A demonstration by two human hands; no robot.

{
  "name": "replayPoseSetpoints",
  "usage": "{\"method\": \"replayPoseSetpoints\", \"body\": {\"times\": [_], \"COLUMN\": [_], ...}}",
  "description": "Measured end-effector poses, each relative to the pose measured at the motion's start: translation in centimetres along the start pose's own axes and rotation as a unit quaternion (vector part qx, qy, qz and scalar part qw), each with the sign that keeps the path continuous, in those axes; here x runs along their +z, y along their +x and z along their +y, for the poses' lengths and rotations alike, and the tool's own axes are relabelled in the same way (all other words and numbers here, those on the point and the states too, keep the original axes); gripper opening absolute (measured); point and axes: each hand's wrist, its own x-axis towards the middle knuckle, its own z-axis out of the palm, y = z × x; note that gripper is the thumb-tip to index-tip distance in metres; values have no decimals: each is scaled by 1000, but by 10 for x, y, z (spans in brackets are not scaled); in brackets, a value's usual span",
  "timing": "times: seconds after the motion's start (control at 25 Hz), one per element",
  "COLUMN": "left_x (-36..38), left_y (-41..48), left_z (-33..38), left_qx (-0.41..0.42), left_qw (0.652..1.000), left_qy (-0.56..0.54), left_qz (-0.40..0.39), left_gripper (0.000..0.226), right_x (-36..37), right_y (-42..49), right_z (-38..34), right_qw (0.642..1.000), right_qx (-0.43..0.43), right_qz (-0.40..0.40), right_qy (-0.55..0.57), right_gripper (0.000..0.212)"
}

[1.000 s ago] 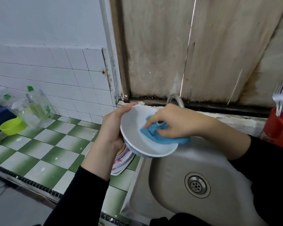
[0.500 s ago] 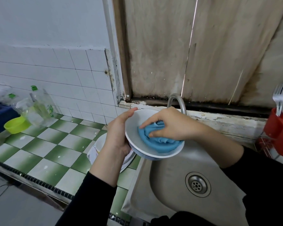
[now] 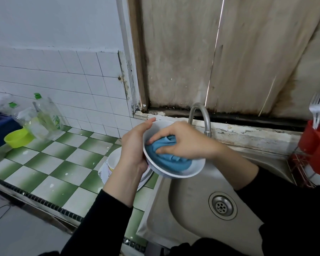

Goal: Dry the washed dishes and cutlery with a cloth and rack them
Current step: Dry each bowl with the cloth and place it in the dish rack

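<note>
A white bowl is held tilted over the left rim of the sink. My left hand grips its left edge, thumb over the rim. My right hand grips a bunched blue cloth and presses it inside the bowl. Below my left hand, a stack of washed bowls and plates sits on the green checked counter, partly hidden by my wrist. At the right edge stands a red cutlery holder with forks, attached to a red wire rack.
The steel sink with its drain lies below the bowl, the tap just behind it. On the counter's far left stand a lime-green bowl, clear bottles and a blue box.
My right hand has worked the cloth deeper into the bowl, bunching it more. The bowl has tipped flatter, and the view has shifted so the tap and stacked dishes show more.
</note>
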Motion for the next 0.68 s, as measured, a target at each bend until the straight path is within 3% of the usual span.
{"method": "replayPoseSetpoints", "body": {"times": [0.08, 0.16, 0.2, 0.28, 0.32, 0.4, 0.48, 0.52, 0.6, 0.68], "left_x": [-2, -1, 0, 4, 7, 11, 12, 10, 4, -1], "left_y": [3, 3, 3, 5, 6, 9, 14, 16, 19, 20], "left_z": [2, 0, -3, -8, -10, -11, -9, -7, -7, -12], "left_qx": [8, 20, 26, 27, 22, 13, 22, 23, 13, 1], "left_qw": [1000, 1000, 999, 999, 999, 999, 998, 998, 998, 999], "left_qy": [6, 20, 28, 32, 28, 16, 19, 23, 20, 14], "left_qz": [7, 8, 15, 27, 26, 24, 46, 57, 55, 47], "left_gripper": [21, 18, 18, 18, 19, 18, 15, 14, 14, 15], "right_x": [1, -15, -21, -22, -15, 7, 20, 21, 9, -1], "right_y": [-6, -10, -9, -4, -1, 3, 1, -2, -8, -9], "right_z": [-5, -1, 5, 15, 20, 26, 28, 26, 25, 31], "right_qw": [994, 979, 971, 972, 981, 997, 991, 988, 992, 988], "right_qx": [-26, -31, -21, 23, 39, 50, 38, 26, 15, 40], "right_qz": [-99, -197, -202, -111, -38, 55, 28, -15, -100, -117], "right_qy": [46, -50, -124, -206, -188, -33, 126, 149, 77, -93], "right_gripper": [27, 27, 29, 33, 31, 28, 31, 32, 32, 33]}}
